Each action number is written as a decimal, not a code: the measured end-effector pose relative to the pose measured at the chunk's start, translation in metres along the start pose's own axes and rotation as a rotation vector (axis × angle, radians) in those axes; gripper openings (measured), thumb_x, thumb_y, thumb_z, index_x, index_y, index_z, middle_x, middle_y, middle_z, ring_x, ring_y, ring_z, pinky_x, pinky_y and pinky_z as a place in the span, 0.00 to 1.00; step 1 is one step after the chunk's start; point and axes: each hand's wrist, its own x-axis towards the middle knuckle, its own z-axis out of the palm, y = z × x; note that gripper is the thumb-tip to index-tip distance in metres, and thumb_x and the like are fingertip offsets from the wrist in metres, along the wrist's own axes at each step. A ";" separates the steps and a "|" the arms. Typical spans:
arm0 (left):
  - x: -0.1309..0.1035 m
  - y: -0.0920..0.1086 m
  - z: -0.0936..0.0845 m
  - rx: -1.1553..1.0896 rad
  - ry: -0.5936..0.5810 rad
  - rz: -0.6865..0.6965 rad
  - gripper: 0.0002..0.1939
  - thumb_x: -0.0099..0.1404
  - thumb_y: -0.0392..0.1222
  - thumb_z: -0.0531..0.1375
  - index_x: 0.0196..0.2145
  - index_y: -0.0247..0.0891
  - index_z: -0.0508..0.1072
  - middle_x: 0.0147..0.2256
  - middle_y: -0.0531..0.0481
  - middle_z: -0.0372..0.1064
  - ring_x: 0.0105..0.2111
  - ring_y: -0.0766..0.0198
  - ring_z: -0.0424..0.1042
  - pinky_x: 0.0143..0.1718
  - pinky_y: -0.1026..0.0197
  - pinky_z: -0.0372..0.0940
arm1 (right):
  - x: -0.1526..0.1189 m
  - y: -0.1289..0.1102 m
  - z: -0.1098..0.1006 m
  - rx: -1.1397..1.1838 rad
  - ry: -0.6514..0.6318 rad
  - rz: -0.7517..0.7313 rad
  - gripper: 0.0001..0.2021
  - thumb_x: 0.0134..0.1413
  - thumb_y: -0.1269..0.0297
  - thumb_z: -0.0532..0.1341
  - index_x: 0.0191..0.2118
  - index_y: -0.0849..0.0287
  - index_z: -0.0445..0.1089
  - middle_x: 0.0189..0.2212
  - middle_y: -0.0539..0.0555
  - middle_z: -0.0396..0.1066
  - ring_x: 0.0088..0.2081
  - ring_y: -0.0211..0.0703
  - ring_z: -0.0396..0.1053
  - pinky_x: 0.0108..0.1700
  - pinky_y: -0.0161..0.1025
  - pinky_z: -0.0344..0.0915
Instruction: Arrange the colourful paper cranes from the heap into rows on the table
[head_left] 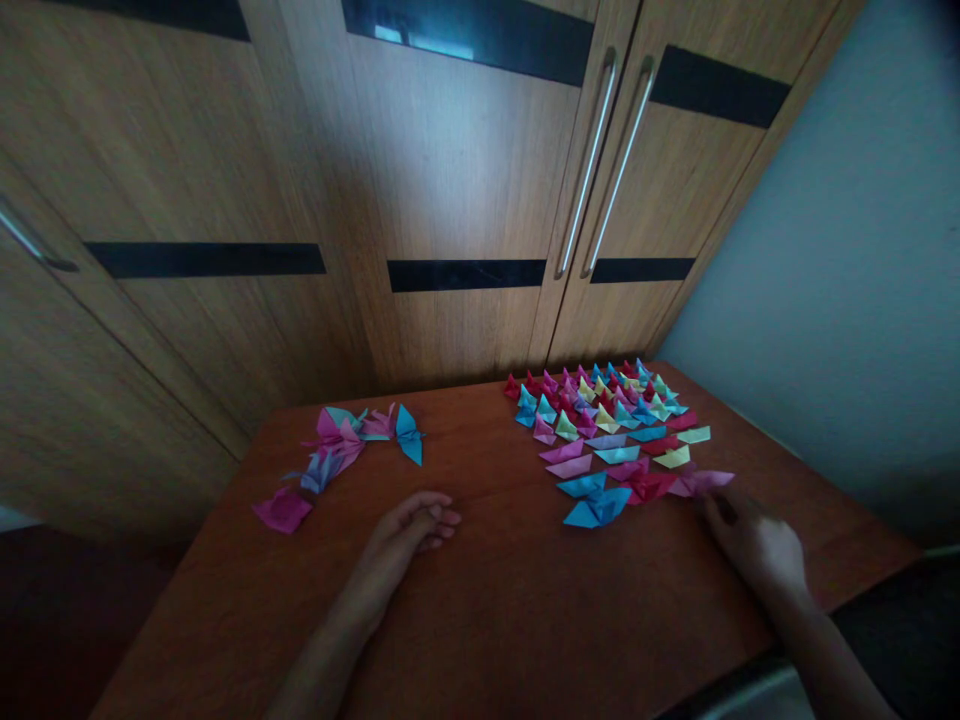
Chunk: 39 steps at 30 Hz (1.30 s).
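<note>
On the right of the wooden table, my right hand (757,545) has its thumb and finger closed on the near edge of a pink folded-paper piece (701,483). That piece ends a row with a red folded-paper piece (651,487) and a blue one (598,505). Behind them stand several rows of small folded paper boats (566,427) in pink, red, blue, yellow and purple. My left hand (409,525) rests on the table at centre left, loosely curled, with nothing visible in it. Beyond it lies a loose group of folded-paper pieces, among them a blue one (409,435) and a magenta one (283,510).
The brown table (487,600) backs onto a wooden wardrobe (450,180) with metal handles and dark strips. A pale wall (832,300) stands along the right side. A dark object (892,620) sits at the table's near right edge, under my right forearm.
</note>
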 end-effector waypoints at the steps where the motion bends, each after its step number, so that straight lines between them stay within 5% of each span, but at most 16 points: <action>1: 0.000 0.000 0.000 0.003 -0.001 -0.003 0.14 0.62 0.48 0.58 0.42 0.37 0.71 0.38 0.44 0.76 0.37 0.61 0.72 0.38 0.62 0.63 | 0.001 0.000 0.002 0.002 0.010 -0.003 0.18 0.59 0.51 0.51 0.42 0.55 0.72 0.37 0.55 0.75 0.30 0.47 0.72 0.25 0.36 0.59; 39: -0.001 0.003 0.000 0.013 -0.003 -0.009 0.16 0.59 0.50 0.60 0.41 0.37 0.73 0.38 0.44 0.76 0.37 0.59 0.73 0.38 0.61 0.64 | 0.013 -0.004 0.004 0.096 -0.019 0.016 0.18 0.58 0.50 0.52 0.40 0.56 0.72 0.33 0.55 0.75 0.30 0.47 0.73 0.25 0.36 0.60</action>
